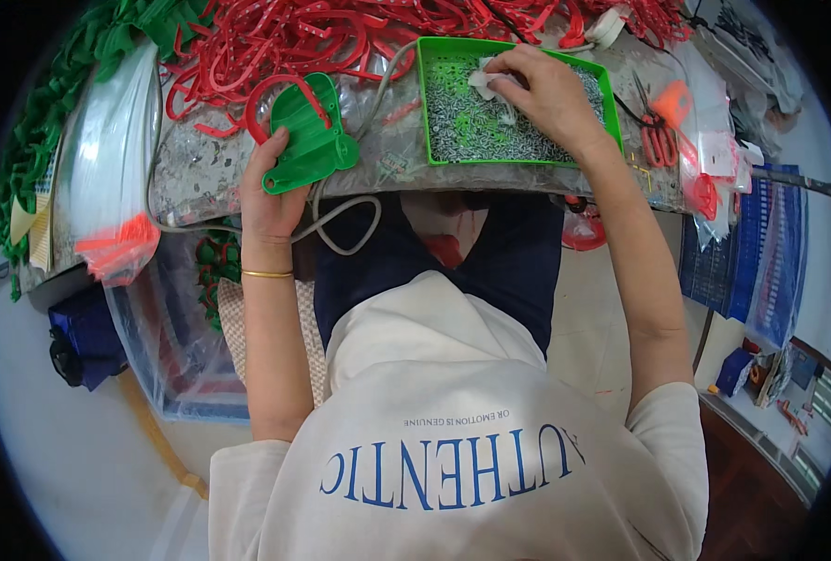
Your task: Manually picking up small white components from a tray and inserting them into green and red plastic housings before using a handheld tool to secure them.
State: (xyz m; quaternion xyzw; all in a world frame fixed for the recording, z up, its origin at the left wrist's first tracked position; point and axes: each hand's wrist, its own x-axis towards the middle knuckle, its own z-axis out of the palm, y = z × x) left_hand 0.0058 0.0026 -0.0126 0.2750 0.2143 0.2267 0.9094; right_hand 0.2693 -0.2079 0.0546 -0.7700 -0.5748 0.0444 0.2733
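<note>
My left hand (264, 194) is closed on a green plastic piece (305, 140) with a rounded outline and molded ridges, its thumb along the near-left edge. A curved red strap (258, 96) loops over that piece. My right hand (551, 96) reaches into a shallow bright green tray (509, 162) covered with many small silvery metal pieces (467, 136), which look like screws. Its fingers are pinched together low over them. A white scrap (481, 80) shows at the fingertips; whether a metal piece is also between them is hidden.
Tangled red straps (275, 42) are heaped along the back of the worktable (200, 178). Green pieces (37, 140) and clear plastic bags (112, 154) lie at the left. A grey cable (364, 217) loops over the front edge. Red-handled scissors (659, 142) lie right of the tray.
</note>
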